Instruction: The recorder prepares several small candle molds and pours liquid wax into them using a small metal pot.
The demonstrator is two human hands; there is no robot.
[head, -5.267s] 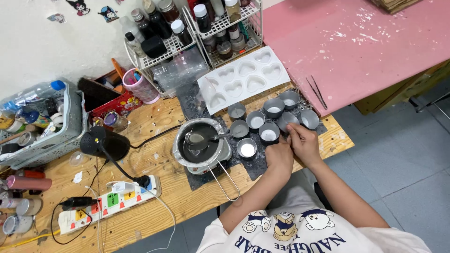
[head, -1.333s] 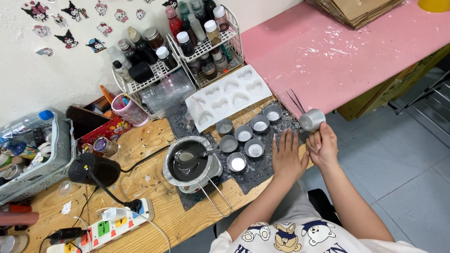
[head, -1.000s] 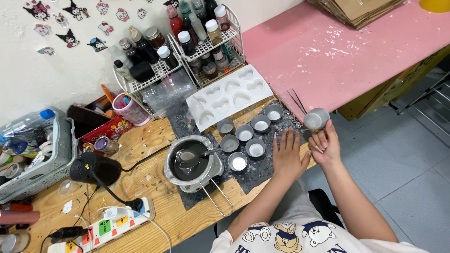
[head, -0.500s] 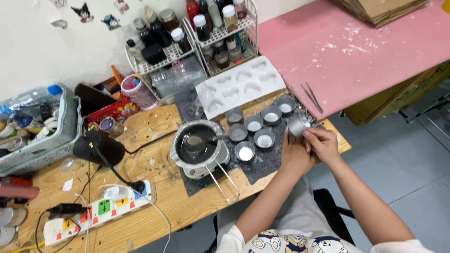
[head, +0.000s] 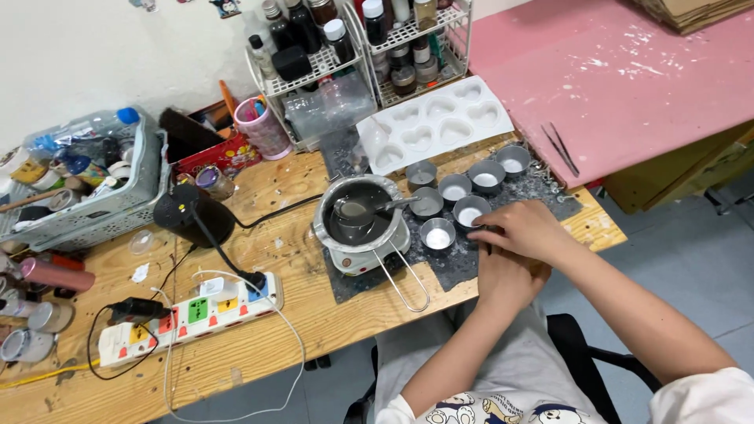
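My right hand (head: 525, 230) rests at the near edge of a dark mat (head: 459, 263), fingers curled downward. Tucked under it is my left hand (head: 503, 284), with only its back showing. Whatever lies between the two hands is hidden. Just left of my fingertips stand several small round metal tins (head: 437, 234), most with white wax inside. Farther left, a metal pot of dark melted wax (head: 357, 216) sits on a small white hot plate, with a spoon in it.
A white heart-shaped mould tray (head: 432, 126) lies behind the tins. Tweezers (head: 559, 148) rest on the pink table (head: 628, 86). A wire rack of bottles (head: 353, 39), a pink cup (head: 263, 129), a grey basket (head: 86, 196) and a power strip (head: 188, 314) fill the wooden bench.
My right hand held a small tin up at the mat's right side. It has come down toward me over my left hand, and the tin is out of sight.
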